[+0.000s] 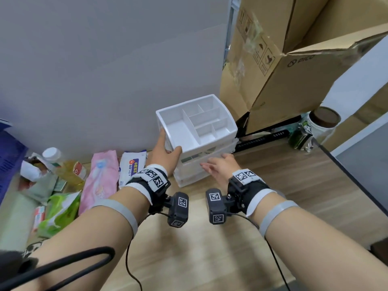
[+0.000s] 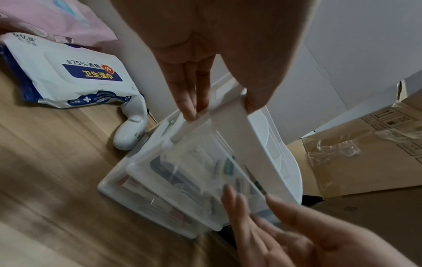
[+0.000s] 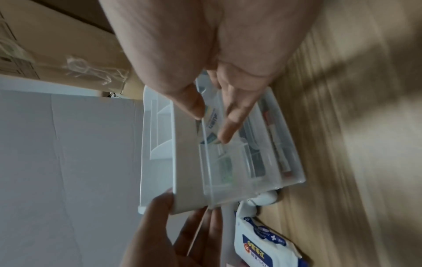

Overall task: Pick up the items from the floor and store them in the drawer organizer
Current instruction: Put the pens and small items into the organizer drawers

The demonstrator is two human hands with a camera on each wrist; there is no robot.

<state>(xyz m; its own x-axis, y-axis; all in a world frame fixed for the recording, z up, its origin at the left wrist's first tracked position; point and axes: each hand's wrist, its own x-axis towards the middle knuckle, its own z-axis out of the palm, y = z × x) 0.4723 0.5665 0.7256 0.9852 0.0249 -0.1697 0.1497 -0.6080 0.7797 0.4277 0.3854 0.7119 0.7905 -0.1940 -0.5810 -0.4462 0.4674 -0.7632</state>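
A white drawer organizer (image 1: 197, 131) stands on the wooden floor against the wall, its top tray divided into bare compartments. My left hand (image 1: 170, 141) pinches the organizer's front left corner, thumb (image 2: 253, 101) on the front rim and fingers (image 2: 189, 103) on the side. My right hand (image 1: 212, 163) lies with straight fingers (image 3: 228, 126) against the translucent upper drawer (image 3: 230, 153), which holds tubes and small boxes. On the floor to the left lie a wet wipes pack (image 1: 131, 166), a pink pack (image 1: 100, 177), a green pack (image 1: 60, 211) and a bottle (image 1: 60, 162). A small white device (image 2: 131, 130) lies beside the organizer.
Large cardboard boxes (image 1: 283, 59) lean just right of and behind the organizer. A dark-lidded jar (image 1: 323, 122) and a black power strip (image 1: 262, 139) sit at the right. A blue crate (image 1: 8, 160) stands at the far left. Bare wooden floor (image 1: 189, 248) lies in front.
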